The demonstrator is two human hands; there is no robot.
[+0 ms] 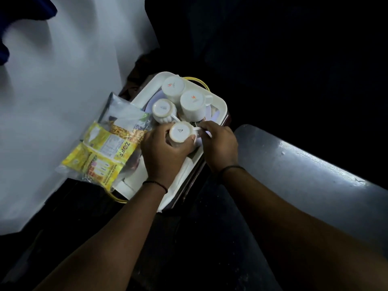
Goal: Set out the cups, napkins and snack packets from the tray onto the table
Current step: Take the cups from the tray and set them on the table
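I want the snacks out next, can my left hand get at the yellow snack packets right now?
Probably not yet: the left hand is wrapped around an upturned cup. The yellow snack packets lie uncovered just beside it, so once the cup is down, likely yes.

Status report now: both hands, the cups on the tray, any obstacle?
Left hand gripping small upturned white cup; right hand pinching its handle. Three more upturned white cups on white tray. Yellow snack packets beside left hand, not blocking.
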